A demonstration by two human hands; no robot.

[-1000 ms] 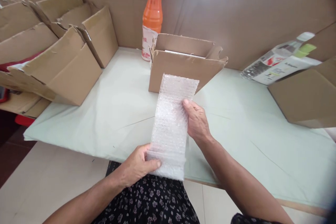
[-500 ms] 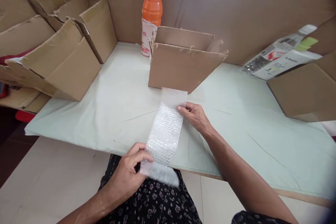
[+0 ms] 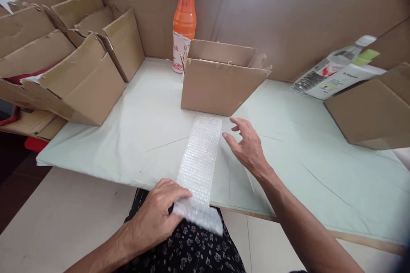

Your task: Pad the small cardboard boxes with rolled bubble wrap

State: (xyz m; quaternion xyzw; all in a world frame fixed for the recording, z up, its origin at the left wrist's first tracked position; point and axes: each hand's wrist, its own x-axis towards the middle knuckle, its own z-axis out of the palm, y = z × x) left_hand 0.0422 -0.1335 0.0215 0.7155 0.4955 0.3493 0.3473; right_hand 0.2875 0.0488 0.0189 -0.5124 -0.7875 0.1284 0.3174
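Head view, looking down: a strip of bubble wrap (image 3: 200, 166) lies flat along the pale green table sheet (image 3: 144, 136), running from the near table edge toward twelve o'clock, its far end just short of the open cardboard box (image 3: 221, 79). Its near end hangs off the table edge over the lap.

Left hand (image 3: 153, 217) comes in from seven o'clock, forearm angled up and to the right, palm down, thumb and fingers pinched on the strip's near left corner. Right hand (image 3: 248, 147) reaches in from four o'clock, wrist bent slightly, fingers spread and loose; it holds nothing, its fingertips just beside the strip's right edge, apparently clear of it.

At twelve o'clock behind the box stands an orange bottle (image 3: 184, 21). At ten o'clock sits a cluster of folded cardboard boxes (image 3: 73, 68). At two o'clock a clear bottle (image 3: 333, 68) leans out of another carton (image 3: 371, 111).
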